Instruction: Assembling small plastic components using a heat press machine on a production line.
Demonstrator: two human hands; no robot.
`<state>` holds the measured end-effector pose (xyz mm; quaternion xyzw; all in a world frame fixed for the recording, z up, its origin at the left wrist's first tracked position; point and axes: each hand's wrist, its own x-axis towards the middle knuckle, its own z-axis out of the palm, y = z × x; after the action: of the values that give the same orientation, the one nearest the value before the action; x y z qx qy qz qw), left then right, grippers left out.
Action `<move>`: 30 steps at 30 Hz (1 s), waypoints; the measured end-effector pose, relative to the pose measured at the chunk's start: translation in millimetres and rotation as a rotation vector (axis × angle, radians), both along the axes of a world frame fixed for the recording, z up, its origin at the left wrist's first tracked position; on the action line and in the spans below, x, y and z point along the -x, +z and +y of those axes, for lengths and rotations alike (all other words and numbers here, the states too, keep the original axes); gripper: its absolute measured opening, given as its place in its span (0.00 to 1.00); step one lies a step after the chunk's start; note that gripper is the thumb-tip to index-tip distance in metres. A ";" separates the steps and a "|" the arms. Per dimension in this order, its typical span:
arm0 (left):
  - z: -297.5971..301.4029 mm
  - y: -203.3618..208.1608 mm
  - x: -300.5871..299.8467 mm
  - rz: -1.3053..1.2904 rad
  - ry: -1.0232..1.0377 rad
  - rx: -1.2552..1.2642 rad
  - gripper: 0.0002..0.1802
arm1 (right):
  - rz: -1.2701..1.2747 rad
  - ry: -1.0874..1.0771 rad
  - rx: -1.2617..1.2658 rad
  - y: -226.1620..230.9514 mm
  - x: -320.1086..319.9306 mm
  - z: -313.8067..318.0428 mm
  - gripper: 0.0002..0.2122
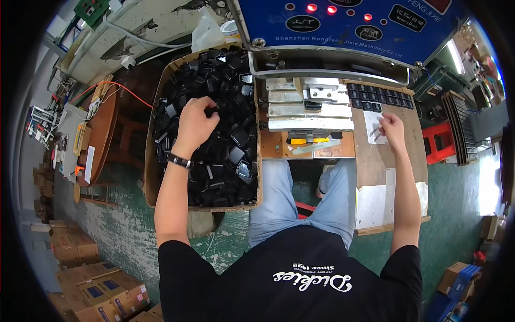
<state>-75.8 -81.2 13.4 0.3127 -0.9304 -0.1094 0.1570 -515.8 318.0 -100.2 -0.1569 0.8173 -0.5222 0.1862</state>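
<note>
Floor (126, 228): worn green; cartons (110, 292) sat at 8 o'clock.
Box (259, 177): 10 o'clock, held heaped black parts (212, 185).
Left hand (197, 122): 10 o'clock, curled over heap; couldn't tell whether gripping.
Blue panel (330, 31): 1 o'clock, red lights (332, 9) glowed.
Black pieces (370, 96): lay in rows, 2 o'clock.
Right hand (394, 130): 2 o'clock, fingers bent over white sheet (372, 122); couldn't tell whether gripping.

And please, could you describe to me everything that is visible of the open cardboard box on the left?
The box looks like brown cardboard, roughly rectangular, longer than wide, its top open and its rim slightly uneven. A jumbled heap of black, partly shiny parts fills it. It stands left of the slatted metal fixture. The person's left hand is over the heap, fingers curled; whether it grips a part is unclear. The box's underside is hidden.
</note>
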 end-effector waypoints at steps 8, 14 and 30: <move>45.8 26.5 -6.9 0.736 -0.099 -0.911 0.14 | 0.151 0.385 0.477 118.3 -110.1 -64.1 0.14; 53.3 31.2 4.3 0.871 -0.138 -1.240 0.17 | 0.007 0.607 0.296 152.5 -142.0 -99.1 0.21; 116.4 38.0 136.5 0.515 -0.386 -0.854 0.12 | 0.090 0.327 0.646 109.5 -98.0 -84.1 0.26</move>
<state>-212.3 35.2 51.4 0.1352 -0.7750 -0.5783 0.2160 -417.7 233.9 9.3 -0.3590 0.5817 -0.7093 0.1721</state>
